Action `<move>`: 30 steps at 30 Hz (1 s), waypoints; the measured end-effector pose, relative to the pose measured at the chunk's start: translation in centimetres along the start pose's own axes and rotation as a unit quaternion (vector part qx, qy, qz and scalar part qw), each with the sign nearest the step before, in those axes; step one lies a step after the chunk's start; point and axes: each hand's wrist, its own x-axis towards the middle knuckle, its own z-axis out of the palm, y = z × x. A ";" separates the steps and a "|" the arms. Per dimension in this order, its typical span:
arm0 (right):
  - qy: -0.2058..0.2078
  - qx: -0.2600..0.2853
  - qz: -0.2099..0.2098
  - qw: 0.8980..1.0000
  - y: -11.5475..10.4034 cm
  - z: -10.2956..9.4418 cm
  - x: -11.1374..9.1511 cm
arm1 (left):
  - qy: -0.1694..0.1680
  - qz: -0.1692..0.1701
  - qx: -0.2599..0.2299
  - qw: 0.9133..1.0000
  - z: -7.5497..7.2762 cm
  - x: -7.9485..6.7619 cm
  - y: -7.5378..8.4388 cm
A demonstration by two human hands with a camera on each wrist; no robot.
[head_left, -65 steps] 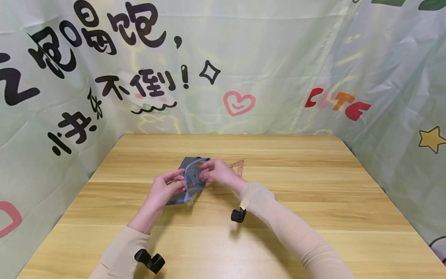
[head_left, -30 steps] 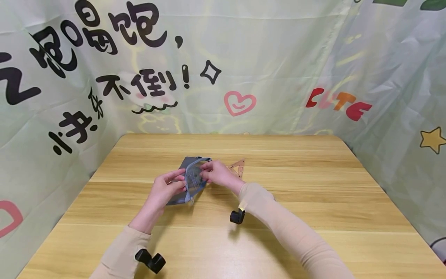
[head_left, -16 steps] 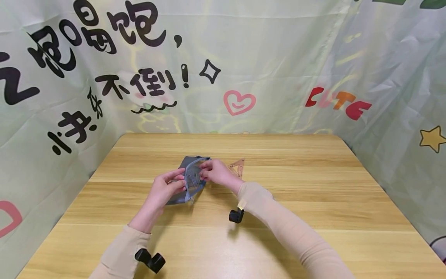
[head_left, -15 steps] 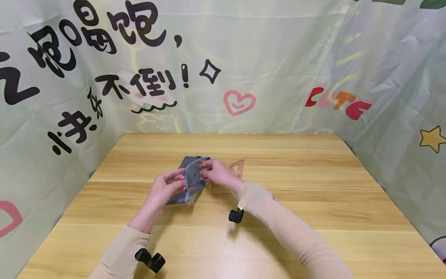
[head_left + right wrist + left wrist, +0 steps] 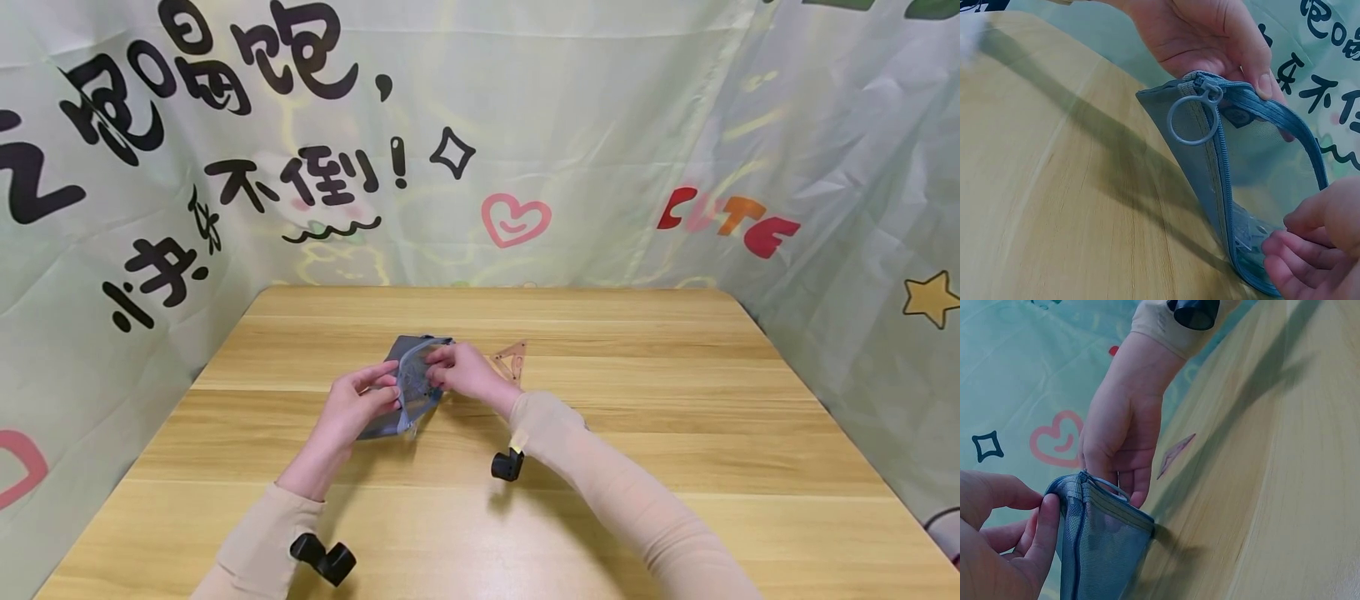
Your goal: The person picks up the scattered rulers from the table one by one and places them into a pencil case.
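Observation:
A blue-grey mesh zip pouch (image 5: pixel 382 427) stands unzipped on the table, its mouth spread wide. My left hand (image 5: pixel 362 398) pinches one zipped edge between thumb and fingers. A ring-shaped zipper pull (image 5: pixel 1192 120) hangs at the top corner near that hand. My right hand (image 5: pixel 467 371) reaches into the mouth from the right, fingers loosely bent, with nothing visible between thumb and fingertips. Inside the pouch, just below these fingertips, lies a clear plastic piece (image 5: pixel 1244 228), partly hidden by the edge. Behind the right wrist, a pinkish triangular set square (image 5: pixel 513 360) lies on the table.
The wood-grain table (image 5: pixel 675 400) extends around the pouch. A printed cloth backdrop (image 5: pixel 600 125) hangs behind the table and along both sides. Black cameras (image 5: pixel 324 560) are strapped to both wrists.
My right fingers have shifted slightly at the pouch mouth, and the clear piece shows lower inside, apart from the fingertips. My left hand keeps its grip in the same place.

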 end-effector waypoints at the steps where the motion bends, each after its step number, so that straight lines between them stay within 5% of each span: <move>1: 0.001 -0.006 -0.001 1.000 0.0 0.0 0.0 | 0.001 0.000 0.000 1.000 0.0 0.0 0.0; 30: 0.014 -0.007 -0.012 1.000 1.0 -1.4 -0.6 | 0.001 0.005 -0.006 1.000 0.1 -0.2 0.1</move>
